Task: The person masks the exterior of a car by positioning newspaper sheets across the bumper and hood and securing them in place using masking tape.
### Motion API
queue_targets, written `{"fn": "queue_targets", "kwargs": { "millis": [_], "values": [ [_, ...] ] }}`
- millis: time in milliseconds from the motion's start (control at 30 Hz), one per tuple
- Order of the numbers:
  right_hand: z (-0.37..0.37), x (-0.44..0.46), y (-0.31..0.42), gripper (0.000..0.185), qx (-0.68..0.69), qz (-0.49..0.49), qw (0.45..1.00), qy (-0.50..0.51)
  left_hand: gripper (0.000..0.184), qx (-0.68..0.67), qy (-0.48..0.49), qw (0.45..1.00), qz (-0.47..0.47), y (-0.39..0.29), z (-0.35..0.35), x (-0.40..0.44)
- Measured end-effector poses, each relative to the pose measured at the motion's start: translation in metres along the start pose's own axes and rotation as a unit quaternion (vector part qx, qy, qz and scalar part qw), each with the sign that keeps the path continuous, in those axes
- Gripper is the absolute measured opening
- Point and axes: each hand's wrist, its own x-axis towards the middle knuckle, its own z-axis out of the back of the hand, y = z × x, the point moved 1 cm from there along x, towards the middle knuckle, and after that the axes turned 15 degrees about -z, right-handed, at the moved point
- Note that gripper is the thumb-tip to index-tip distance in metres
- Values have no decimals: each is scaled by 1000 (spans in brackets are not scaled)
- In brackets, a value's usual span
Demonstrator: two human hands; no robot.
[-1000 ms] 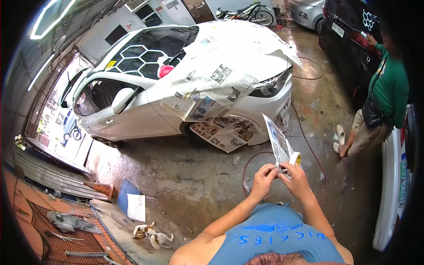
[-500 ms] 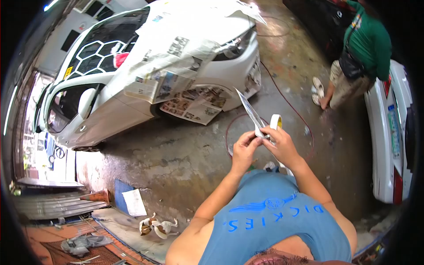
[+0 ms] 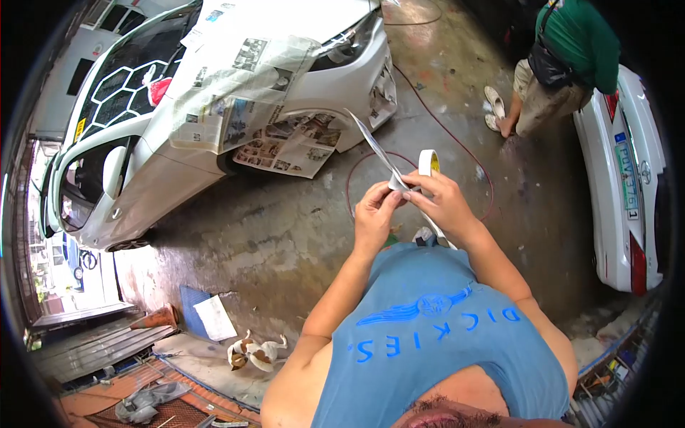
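Two bare hands meet above the concrete floor point(image 3: 250, 242), both pinching one paper sheet point(image 3: 373, 145) near its close end. The left hand point(image 3: 376, 214) is closed, thumb against fingers; the right hand point(image 3: 444, 202) grips beside it, with a tape roll point(image 3: 426, 162) upright at its fingers. Whether a finger passes through the roll cannot be told. The sheet slants up and away, nearly edge-on to the viewer, its far end unsupported.

Hazards, as judged: (a) tearing or creasing, should the hands pull apart while both bear on so small an area; (b) loss of the roll, because the right hand divides its hold between paper and tape; (c) buckling of the free end, under its own weight or in a draught; (d) tripping, since a red hose point(image 3: 464, 149) loops across the floor beyond the hands. A dropped sheet could pick up dirt from the stained concrete. The white car point(image 3: 168, 171), partly draped in newspaper point(image 3: 246, 107), stands well apart.
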Motion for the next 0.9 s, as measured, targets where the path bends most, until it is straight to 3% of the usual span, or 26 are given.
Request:
{"fn": "queue_targets", "kwargs": {
  "millis": [567,667,767,900],
  "values": [
    [-1,2,-14,17,43,-21,998,-37,15,26,-14,1000,0,10,-19,-1],
    [7,5,-12,18,37,-79,993,-78,9,4,-53,999,-4,10,-15,3],
    [26,18,-43,19,224,-153,957,-107,9,-44,-160,986,-26,5,10,13],
    [67,21,-46,23,219,-116,949,-197,10,-37,-255,966,-33,-8,41,18]
  ]
}}
